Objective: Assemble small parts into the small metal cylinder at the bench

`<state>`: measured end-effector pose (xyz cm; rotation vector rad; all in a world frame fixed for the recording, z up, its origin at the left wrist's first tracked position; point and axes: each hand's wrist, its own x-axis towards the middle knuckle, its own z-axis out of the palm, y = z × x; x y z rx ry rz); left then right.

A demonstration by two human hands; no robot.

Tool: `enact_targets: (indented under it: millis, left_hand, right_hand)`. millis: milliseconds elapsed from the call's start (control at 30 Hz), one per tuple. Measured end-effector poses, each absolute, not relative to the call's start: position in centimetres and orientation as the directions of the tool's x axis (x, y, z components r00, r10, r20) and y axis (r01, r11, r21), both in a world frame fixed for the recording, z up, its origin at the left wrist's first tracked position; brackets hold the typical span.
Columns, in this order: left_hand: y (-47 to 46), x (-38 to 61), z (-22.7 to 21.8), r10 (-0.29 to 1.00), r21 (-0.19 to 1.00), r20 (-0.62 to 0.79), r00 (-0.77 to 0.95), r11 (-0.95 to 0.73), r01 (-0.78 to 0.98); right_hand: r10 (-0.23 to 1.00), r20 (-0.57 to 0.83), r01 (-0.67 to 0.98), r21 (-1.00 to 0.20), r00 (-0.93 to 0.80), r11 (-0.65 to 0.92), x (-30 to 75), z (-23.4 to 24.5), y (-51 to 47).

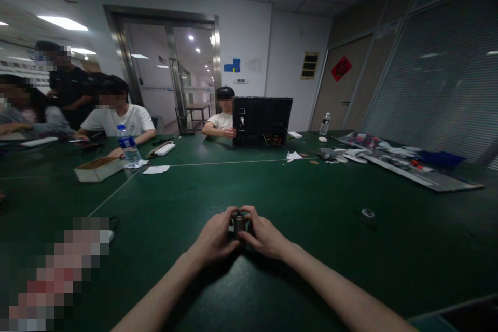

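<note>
A small dark metal cylinder (239,225) with a narrower top stands upright at the near middle of the green table (187,192); it looks like a small motor, though its kind is hard to make out. My left hand (218,236) is closed around its left side, thumb low and fingers near the top. From the right, my right hand (265,232) grips it too, with the thumb across its lower front and a finger over the top. The fingertips of both hands nearly meet above the cylinder, and its far side is hidden.
A small ring-shaped item (368,213) lies to the right. Farther off stand a black computer case (262,122) held by a person, an open box (99,170) and a water bottle (127,148). A board (420,168) with loose parts covers the far right. Other people sit at the left.
</note>
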<state>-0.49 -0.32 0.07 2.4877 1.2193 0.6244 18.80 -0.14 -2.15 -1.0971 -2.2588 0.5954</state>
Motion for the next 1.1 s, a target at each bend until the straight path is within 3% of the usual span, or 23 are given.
enact_targets:
  millis: [367, 733, 1100]
  left_hand:
    - [-0.3, -0.4, 0.0, 0.771, 0.4, 0.267, 0.577, -0.634, 0.662]
    - [-0.1, -0.3, -0.1, 0.766, 0.379, 0.274, 0.582, -0.642, 0.666]
    - [-0.4, -0.2, 1.0, 0.711, 0.396, 0.408, 0.572, -0.703, 0.592]
  right_hand:
    - [0.834, 0.264, 0.507, -0.692, -0.485, 0.514, 18.9, -2.2, -0.1]
    - [0.825, 0.311, 0.519, -0.659, -0.473, 0.545, 19.1, -1.9, 0.1]
    - [0.839, 0.274, 0.355, -0.812, -0.47, 0.463, 19.2, -2.0, 0.4]
